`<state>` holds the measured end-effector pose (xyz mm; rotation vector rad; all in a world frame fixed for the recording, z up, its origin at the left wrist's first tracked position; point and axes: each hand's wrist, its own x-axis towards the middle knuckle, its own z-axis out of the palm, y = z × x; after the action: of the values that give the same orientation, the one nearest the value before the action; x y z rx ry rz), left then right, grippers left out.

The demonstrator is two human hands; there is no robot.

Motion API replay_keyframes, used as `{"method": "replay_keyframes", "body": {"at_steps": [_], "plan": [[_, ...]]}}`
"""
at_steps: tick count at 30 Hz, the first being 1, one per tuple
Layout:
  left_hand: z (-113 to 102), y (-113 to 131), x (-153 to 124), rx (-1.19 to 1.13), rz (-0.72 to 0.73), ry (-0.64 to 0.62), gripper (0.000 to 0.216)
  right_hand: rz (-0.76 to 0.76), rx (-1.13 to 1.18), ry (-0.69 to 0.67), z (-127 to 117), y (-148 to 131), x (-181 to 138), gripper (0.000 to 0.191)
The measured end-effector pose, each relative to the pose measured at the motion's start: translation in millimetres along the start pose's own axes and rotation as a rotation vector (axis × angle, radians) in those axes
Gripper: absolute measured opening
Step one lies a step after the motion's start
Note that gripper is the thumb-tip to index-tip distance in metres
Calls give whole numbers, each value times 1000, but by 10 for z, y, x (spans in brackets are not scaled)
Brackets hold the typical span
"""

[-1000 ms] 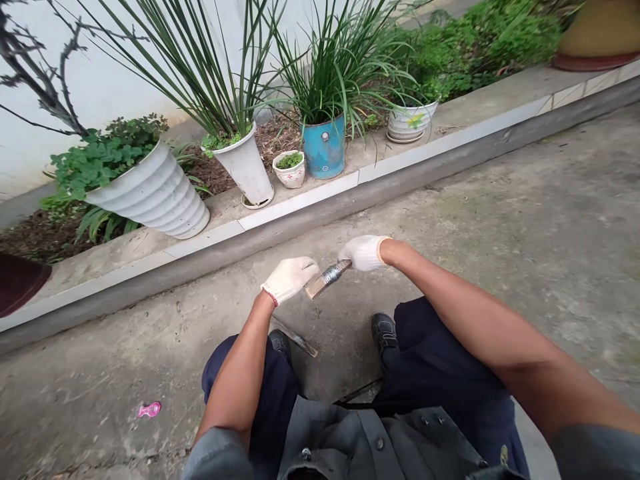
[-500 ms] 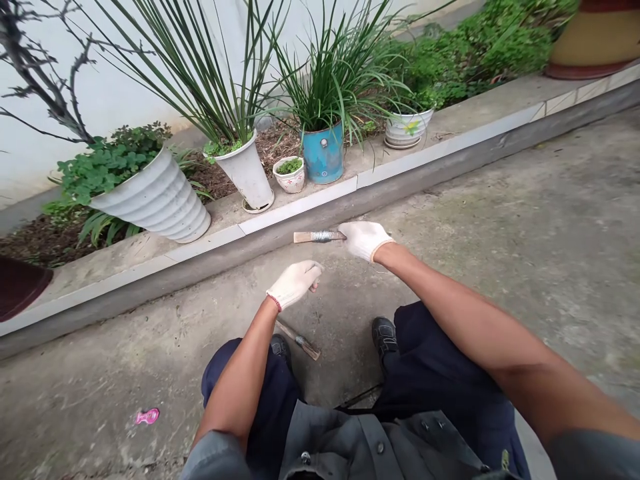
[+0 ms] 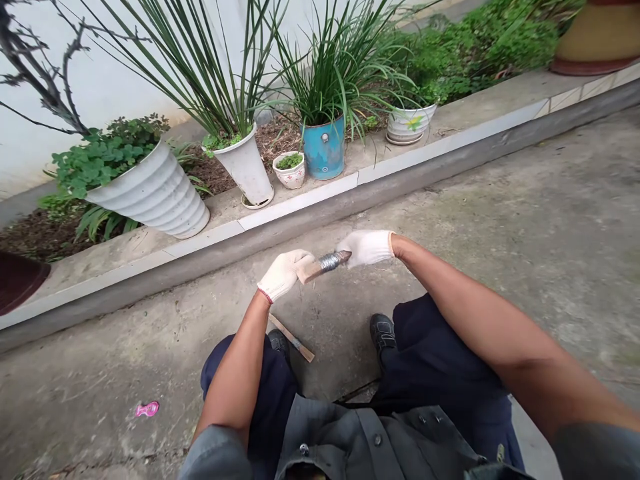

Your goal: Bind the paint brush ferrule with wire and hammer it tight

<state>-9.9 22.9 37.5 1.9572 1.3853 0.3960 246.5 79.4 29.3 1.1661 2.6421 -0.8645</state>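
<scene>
My left hand (image 3: 283,275), in a white knit glove, is closed on the pale end of a short wire-wrapped wooden stick (image 3: 313,269). Silvery wire is wound round the stick's middle, and its other end is dark and tapered. My right hand (image 3: 370,247), gloved as well, is closed at that dark end; its fingertips are partly hidden. The stick is held above the concrete, tilted up to the right. A second wooden stick (image 3: 293,339) lies on the ground by my left shoe.
A low tiled ledge (image 3: 300,212) runs across in front. On it stand a ribbed white pot (image 3: 155,193), a tall white pot (image 3: 249,167), a small patterned pot (image 3: 291,176) and a blue pot (image 3: 325,150). A pink object (image 3: 147,409) lies on the concrete at left.
My left hand was apart from the wire-wrapped stick and now grips its pale end. The stick has gone from nearly level to tilted, its pale end lower. My right hand has shifted slightly.
</scene>
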Motion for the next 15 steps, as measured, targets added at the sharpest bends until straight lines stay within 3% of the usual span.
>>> {"method": "replay_keyframes", "body": {"at_steps": [5, 11, 15], "plan": [[62, 57, 1, -164, -75, 78, 38, 141, 118, 209, -38, -45, 64, 24], [147, 40, -6, -22, -63, -11, 33, 429, -140, 354, -34, -35, 175, 24], [190, 6, -12, 129, -73, -81, 33, 464, -310, 356, -9, -64, 169, 27]]}}
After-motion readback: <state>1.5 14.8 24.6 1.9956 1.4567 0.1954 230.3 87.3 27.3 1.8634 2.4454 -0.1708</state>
